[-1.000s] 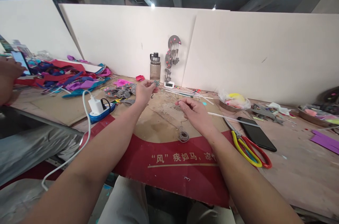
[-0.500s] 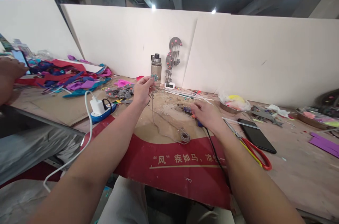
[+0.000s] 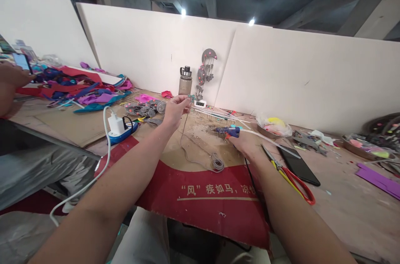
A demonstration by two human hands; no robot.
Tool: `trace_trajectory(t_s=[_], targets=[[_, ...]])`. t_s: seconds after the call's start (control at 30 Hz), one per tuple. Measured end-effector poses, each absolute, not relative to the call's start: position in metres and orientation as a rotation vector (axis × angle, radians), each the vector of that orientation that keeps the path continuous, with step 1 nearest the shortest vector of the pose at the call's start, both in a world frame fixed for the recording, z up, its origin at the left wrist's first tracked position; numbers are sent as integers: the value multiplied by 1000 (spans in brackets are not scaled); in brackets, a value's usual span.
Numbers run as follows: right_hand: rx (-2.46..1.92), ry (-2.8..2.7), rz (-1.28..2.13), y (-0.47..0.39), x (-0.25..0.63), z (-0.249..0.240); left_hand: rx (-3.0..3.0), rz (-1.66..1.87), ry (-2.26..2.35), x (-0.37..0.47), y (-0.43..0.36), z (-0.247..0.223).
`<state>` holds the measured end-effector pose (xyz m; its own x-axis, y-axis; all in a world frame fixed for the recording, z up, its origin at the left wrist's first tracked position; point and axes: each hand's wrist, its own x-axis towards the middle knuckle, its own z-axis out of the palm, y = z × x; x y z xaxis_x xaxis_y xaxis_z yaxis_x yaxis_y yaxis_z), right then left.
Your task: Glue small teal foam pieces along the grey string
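My left hand (image 3: 175,110) pinches a small teal piece (image 3: 191,97) between thumb and fingertips, raised above the table. From that hand a thin grey cord (image 3: 182,141) hangs down and runs to a small coil (image 3: 218,164) on the cardboard. My right hand (image 3: 243,144) is wrapped around the handle of a blue hot glue gun (image 3: 229,130) with an orange trigger. Its dark nozzle points left, and a long whitish glue stick (image 3: 265,137) comes out of its back. The fingers under the handle are partly hidden.
Red-handled scissors (image 3: 289,174) and a black phone (image 3: 298,166) lie right of my right arm. A bottle (image 3: 185,81) and small clock (image 3: 200,104) stand by the white board. At left are a charger (image 3: 116,124), felt scraps (image 3: 78,89) and another person's hand (image 3: 12,83).
My right hand has closed around the glue gun's handle, and the gun now shows clearly. My left hand, still pinching the teal piece, has shifted slightly right. The view has tilted a little.
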<state>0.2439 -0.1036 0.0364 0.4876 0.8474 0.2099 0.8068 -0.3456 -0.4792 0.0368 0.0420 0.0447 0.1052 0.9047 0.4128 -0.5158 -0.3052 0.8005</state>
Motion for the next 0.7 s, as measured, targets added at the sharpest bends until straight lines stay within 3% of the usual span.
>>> trace_trajectory(t_s=[0.13,0.37,0.7], targets=[[-2164,-1312,114,-109,230,54,1189,1452,507,40,39,42],[-1632,-1169,408,-104,220,44,1180,1397,607,44,35,40],[-1322,-1318,411,-95,228,27,1250,1317,664,48,35,33]])
